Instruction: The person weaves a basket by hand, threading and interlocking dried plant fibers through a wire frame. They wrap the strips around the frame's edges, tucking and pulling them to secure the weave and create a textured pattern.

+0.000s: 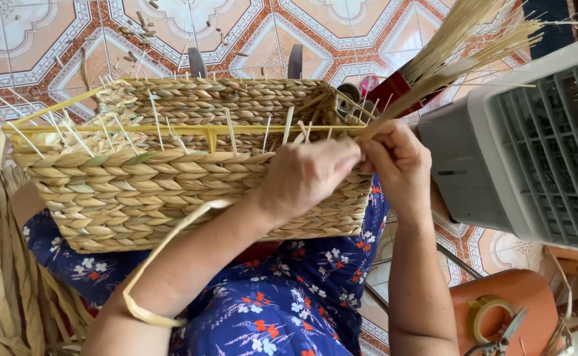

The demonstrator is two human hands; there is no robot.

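At centre frame, our left hand (309, 175) presses closed against the rim of the woven basket (170, 184) on our lap, while our right hand (398, 165) grips a straw bundle (447, 53) fanning toward the upper right.

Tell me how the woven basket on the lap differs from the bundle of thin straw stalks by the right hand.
The woven basket is braided from broad flat strands into a boxy, rectangular form; the straw bundle is loose thin stalks fanning outward. The basket lies across the lap, steadied by the left hand; the bundle tilts up and away from the right hand, which grips its narrow end. Both are pale tan dried plant fibre.
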